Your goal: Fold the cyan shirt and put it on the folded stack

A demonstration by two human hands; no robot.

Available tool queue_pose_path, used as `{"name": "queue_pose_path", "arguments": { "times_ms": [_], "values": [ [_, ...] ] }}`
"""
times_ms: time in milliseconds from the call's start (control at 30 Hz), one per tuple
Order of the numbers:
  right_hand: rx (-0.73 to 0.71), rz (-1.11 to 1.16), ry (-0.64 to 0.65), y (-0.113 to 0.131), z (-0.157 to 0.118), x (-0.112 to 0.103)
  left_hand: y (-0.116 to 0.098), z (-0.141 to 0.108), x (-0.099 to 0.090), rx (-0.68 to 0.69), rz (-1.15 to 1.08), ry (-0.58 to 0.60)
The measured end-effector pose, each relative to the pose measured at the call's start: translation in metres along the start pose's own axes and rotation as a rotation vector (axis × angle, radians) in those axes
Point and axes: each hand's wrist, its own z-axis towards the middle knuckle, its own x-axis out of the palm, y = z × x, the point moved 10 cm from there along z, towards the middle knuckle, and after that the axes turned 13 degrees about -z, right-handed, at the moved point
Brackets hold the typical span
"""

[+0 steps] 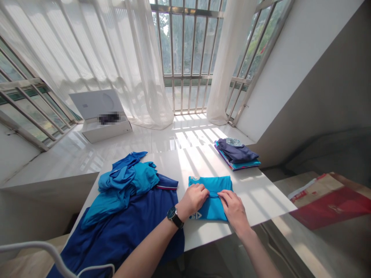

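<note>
On a sunlit white desk (261, 200) before barred windows (191, 46), a folded turquoise garment (213, 212) is pinched along a crease (213, 195) by the left hand (197, 197) and right hand (233, 206).
White print (196, 215) at its near left corner and lettering (337, 209) on the red paper bag (321, 210) cannot be read.

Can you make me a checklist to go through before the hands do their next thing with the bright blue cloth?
1. Hands in place: ok, left hand and right hand both touch the turquoise garment.
2. Top smooth: not ok, a crease runs between the hands.
3. Firm pinch: cannot tell.
4. Garment fully on the white table: ok.
5. Folded stack out of the way: ok, it sits apart, farther back.
6. Clothes heap tidy: not ok, it's crumpled.
</note>
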Motion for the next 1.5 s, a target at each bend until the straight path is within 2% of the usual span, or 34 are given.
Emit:
{"name": "queue_pose_path", "arguments": {
  "times_ms": [167,400,500,633,767,867,1100,1333,1500],
  "values": [
    [0.075,0.007,0.009,-0.006,-0.003,-0.001,0.003,0.002,-0.002,-0.010,0.002,0.014],
    [0.168,0.218,0.048,-0.026,-0.003,0.006,0.007,-0.001,-0.005,-0.015,0.012,0.007],
    [0.216,0.226,0.025,-0.036,-0.002,0.005,0.008,-0.001,-0.005,-0.026,-0.011,0.000],
    [0.182,0.181,0.054,-0.033,-0.001,0.005,0.009,-0.001,-0.008,-0.041,-0.095,-0.006],
    [0.101,0.009,0.076,-0.021,0.005,0.002,0.015,-0.001,-0.009,-0.067,-0.220,0.002],
    [0.069,-0.114,0.076,-0.012,0.013,-0.002,0.016,-0.002,-0.006,-0.077,-0.228,0.017],
    [0.035,-0.114,0.118,-0.005,0.017,0.001,-0.005,-0.007,0.006,0.014,-0.042,0.043],
    [0.023,-0.073,0.183,-0.009,0.005,0.008,-0.009,0.002,-0.001,-0.046,0.065,0.053],
    [0.074,-0.048,0.210,-0.013,0.007,0.017,-0.037,0.013,0.019,-0.066,0.103,0.028]
  ]
}}
